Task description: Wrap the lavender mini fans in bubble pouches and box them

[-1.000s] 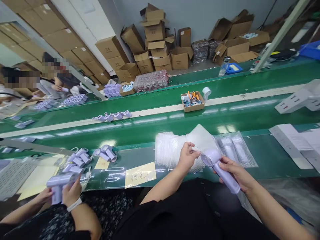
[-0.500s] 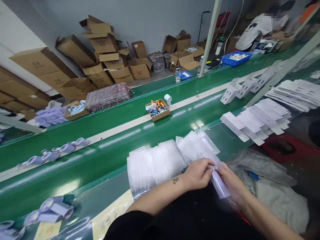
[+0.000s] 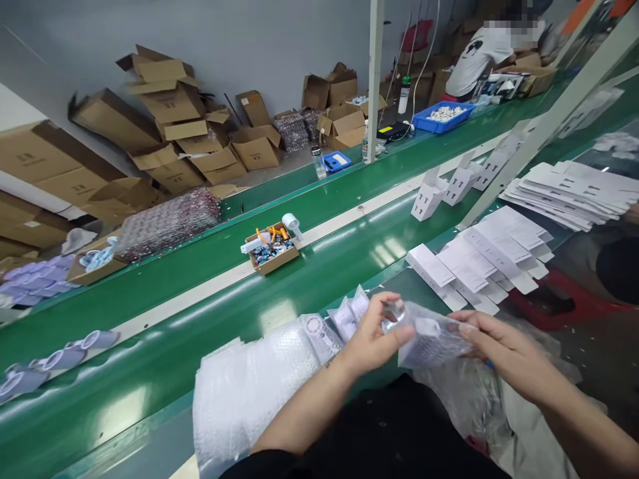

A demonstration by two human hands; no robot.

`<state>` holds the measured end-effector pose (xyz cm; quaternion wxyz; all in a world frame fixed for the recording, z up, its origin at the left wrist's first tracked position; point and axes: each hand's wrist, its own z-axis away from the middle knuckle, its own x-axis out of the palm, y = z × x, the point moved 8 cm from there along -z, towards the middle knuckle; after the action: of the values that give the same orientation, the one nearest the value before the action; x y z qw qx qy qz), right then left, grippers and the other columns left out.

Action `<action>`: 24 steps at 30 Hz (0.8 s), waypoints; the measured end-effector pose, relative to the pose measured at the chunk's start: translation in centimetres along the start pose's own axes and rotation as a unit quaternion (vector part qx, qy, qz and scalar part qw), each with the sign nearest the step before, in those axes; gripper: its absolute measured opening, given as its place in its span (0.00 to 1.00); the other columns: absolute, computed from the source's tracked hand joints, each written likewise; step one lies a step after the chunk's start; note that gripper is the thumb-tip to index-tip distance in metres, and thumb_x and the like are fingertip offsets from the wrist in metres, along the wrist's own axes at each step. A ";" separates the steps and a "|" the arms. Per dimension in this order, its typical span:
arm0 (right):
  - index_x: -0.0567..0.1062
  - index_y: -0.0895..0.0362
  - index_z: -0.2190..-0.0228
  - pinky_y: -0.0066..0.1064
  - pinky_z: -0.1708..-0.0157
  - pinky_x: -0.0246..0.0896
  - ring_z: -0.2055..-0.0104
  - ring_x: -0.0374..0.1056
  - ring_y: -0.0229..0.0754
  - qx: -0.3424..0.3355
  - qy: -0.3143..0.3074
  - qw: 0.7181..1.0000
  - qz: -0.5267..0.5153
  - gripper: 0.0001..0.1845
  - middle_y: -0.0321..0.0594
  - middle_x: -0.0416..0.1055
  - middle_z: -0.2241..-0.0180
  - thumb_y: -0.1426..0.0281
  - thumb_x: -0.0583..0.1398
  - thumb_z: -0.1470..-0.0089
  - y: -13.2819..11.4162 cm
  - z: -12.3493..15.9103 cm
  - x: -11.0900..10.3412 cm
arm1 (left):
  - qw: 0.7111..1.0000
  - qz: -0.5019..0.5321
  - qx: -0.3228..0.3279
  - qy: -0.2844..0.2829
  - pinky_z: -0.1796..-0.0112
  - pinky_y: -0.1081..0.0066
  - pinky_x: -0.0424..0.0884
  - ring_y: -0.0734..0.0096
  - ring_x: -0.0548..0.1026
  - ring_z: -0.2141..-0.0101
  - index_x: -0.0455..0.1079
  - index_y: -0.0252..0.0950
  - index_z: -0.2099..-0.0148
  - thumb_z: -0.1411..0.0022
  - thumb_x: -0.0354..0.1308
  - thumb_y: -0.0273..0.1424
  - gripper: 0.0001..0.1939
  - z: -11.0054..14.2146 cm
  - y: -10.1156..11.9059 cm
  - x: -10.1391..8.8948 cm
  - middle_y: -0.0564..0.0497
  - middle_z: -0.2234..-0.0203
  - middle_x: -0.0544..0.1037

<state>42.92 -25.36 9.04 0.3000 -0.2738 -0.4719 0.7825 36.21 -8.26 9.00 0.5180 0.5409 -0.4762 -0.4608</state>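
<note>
My left hand and my right hand both grip a clear bubble-wrap bag with a pale purple handheld device inside it, held over the near edge of the green bench. The left fingers pinch the bag's left end, the right fingers close on its right end. A pile of empty bubble bags lies just left of my left forearm. Two more bagged devices lie beside the left hand.
A green conveyor belt runs across, carrying a small cardboard box of tools and purple devices at the left. Flat white cartons lie at the right. Cardboard boxes are piled behind. A person works far right.
The view has swung to the right. The purple device, bare in my right hand a second ago, is now inside the bubble bag held between both hands.
</note>
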 end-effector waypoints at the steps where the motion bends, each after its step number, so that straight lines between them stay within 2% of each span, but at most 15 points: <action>1: 0.72 0.56 0.73 0.36 0.62 0.69 0.59 0.67 0.46 -0.006 -0.024 0.999 -0.035 0.16 0.43 0.68 0.55 0.55 0.58 0.48 0.1 -1.1 0.2 | 0.999 -0.024 0.000 -0.021 0.54 0.64 0.63 0.59 0.64 0.52 0.51 0.39 0.41 0.58 0.69 0.42 0.46 -1.5 -0.7 0.4 0.42 0.49 0.62; 2: 0.72 0.56 0.72 0.36 0.61 0.68 0.60 0.67 0.45 -0.013 -0.050 0.996 -0.067 0.15 0.42 0.69 0.58 0.56 0.58 0.47 0.3 -2.2 0.5 | 0.998 -0.048 -0.007 -0.045 0.51 0.61 0.61 0.54 0.60 0.47 0.48 0.40 0.38 0.66 0.72 0.40 0.55 -2.8 -1.6 1.1 0.41 0.44 0.57; 3: 0.72 0.56 0.72 0.36 0.61 0.68 0.61 0.67 0.44 -0.020 -0.074 0.993 -0.091 0.15 0.40 0.70 0.62 0.57 0.58 0.47 0.8 -3.3 0.8 | 0.995 -0.065 -0.025 -0.065 0.50 0.60 0.60 0.52 0.59 0.46 0.47 0.40 0.37 0.70 0.74 0.38 0.59 -4.0 -2.8 1.7 0.41 0.43 0.56; 4: 0.71 0.56 0.73 0.36 0.62 0.68 0.63 0.67 0.42 -0.026 -0.086 0.990 -0.110 0.14 0.39 0.70 0.66 0.58 0.59 0.47 1.5 -4.5 0.8 | 0.994 -0.071 -0.050 -0.069 0.51 0.60 0.61 0.53 0.61 0.48 0.49 0.40 0.38 0.69 0.74 0.37 0.57 -4.9 -4.2 2.3 0.41 0.45 0.59; 5: 0.70 0.57 0.74 0.35 0.63 0.68 0.65 0.67 0.41 -0.031 -0.083 0.987 -0.131 0.14 0.37 0.69 0.68 0.58 0.60 0.49 2.5 -5.7 0.4 | 0.993 -0.067 -0.076 -0.058 0.53 0.62 0.63 0.57 0.65 0.52 0.53 0.39 0.41 0.66 0.72 0.36 0.50 -5.7 -5.5 2.6 0.43 0.49 0.64; 7: 0.68 0.56 0.73 0.34 0.66 0.69 0.66 0.68 0.40 -0.020 -0.013 0.979 -0.202 0.14 0.35 0.69 0.69 0.58 0.63 0.52 5.6 -8.3 -1.7 | 0.991 -0.037 -0.126 -0.005 0.61 0.69 0.66 0.67 0.69 0.63 0.61 0.36 0.50 0.58 0.69 0.35 0.33 -6.6 -8.0 2.7 0.50 0.62 0.71; 9: 0.66 0.53 0.68 0.34 0.68 0.71 0.68 0.69 0.40 0.040 0.121 0.950 -0.284 0.19 0.33 0.70 0.68 0.58 0.66 0.58 10.3 -10.8 -4.6 | 0.986 0.003 -0.158 0.061 0.69 0.75 0.65 0.75 0.68 0.71 0.61 0.35 0.59 0.56 0.68 0.34 0.24 -7.0 -9.8 2.2 0.55 0.71 0.69; 11: 0.63 0.50 0.63 0.37 0.71 0.72 0.71 0.70 0.40 0.112 0.234 0.913 -0.314 0.29 0.31 0.70 0.70 0.58 0.69 0.65 14.9 -12.8 -6.3 | 0.977 0.043 -0.169 0.122 0.72 0.77 0.63 0.78 0.66 0.75 0.59 0.35 0.63 0.56 0.68 0.34 0.22 -7.0 -10.8 1.2 0.58 0.75 0.67; 12: 0.61 0.50 0.62 0.38 0.72 0.72 0.73 0.70 0.40 0.137 0.263 0.903 -0.311 0.33 0.30 0.69 0.71 0.59 0.70 0.68 16.6 -13.7 -6.5 | 0.972 0.061 -0.173 0.146 0.73 0.77 0.64 0.78 0.66 0.76 0.58 0.36 0.64 0.56 0.68 0.34 0.22 -6.9 -11.1 0.6 0.58 0.76 0.67; 15: 0.62 0.52 0.64 0.40 0.70 0.72 0.73 0.69 0.40 0.146 0.292 0.901 -0.286 0.32 0.30 0.67 0.73 0.56 0.69 0.69 19.2 -16.0 -5.5 | 0.955 0.099 -0.189 0.207 0.76 0.76 0.66 0.77 0.68 0.78 0.57 0.36 0.66 0.54 0.67 0.38 0.22 -6.5 -11.4 -1.8 0.58 0.78 0.69; 18: 0.65 0.54 0.69 0.41 0.63 0.70 0.71 0.67 0.40 0.130 0.332 0.900 -0.249 0.26 0.32 0.66 0.74 0.51 0.65 0.64 19.4 -15.1 -4.8 | 0.931 0.114 -0.179 0.298 0.81 0.78 0.65 0.77 0.68 0.79 0.61 0.36 0.63 0.54 0.66 0.39 0.21 -5.8 -10.6 -5.5 0.58 0.77 0.69; 20: 0.69 0.55 0.71 0.45 0.58 0.66 0.66 0.66 0.45 0.102 0.338 0.919 -0.175 0.25 0.35 0.66 0.74 0.52 0.67 0.66 18.1 -13.4 -5.1 | 0.908 0.148 -0.163 0.358 0.83 0.80 0.62 0.78 0.68 0.79 0.64 0.35 0.61 0.55 0.67 0.39 0.22 -5.2 -9.9 -7.8 0.57 0.76 0.70; 22: 0.71 0.55 0.72 0.49 0.53 0.60 0.60 0.64 0.52 -0.007 0.318 0.948 -0.016 0.22 0.38 0.67 0.75 0.54 0.68 0.66 14.6 -12.0 -5.4 | 0.885 0.198 -0.146 0.396 0.84 0.80 0.60 0.79 0.68 0.80 0.66 0.34 0.61 0.56 0.67 0.40 0.22 -5.1 -9.3 -9.2 0.56 0.76 0.70; 23: 0.72 0.55 0.72 0.51 0.51 0.57 0.59 0.63 0.53 -0.092 0.290 0.949 0.079 0.19 0.39 0.67 0.75 0.56 0.68 0.64 12.2 -11.6 -4.9 | 0.878 0.221 -0.136 0.402 0.85 0.81 0.59 0.79 0.68 0.80 0.67 0.33 0.62 0.56 0.67 0.40 0.22 -5.3 -9.0 -9.3 0.55 0.76 0.71; 24: 0.72 0.54 0.72 0.52 0.49 0.55 0.59 0.63 0.52 -0.185 0.249 0.936 0.167 0.16 0.39 0.67 0.75 0.57 0.66 0.60 9.9 -11.3 -4.0 | 0.877 0.238 -0.127 0.397 0.84 0.80 0.60 0.79 0.69 0.80 0.67 0.33 0.62 0.56 0.66 0.40 0.22 -5.7 -8.7 -9.2 0.55 0.76 0.71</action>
<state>51.57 -25.47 -3.86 0.2170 -0.5855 -0.4658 0.6270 41.07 1.64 0.56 0.8219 0.4782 -0.2823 -0.1270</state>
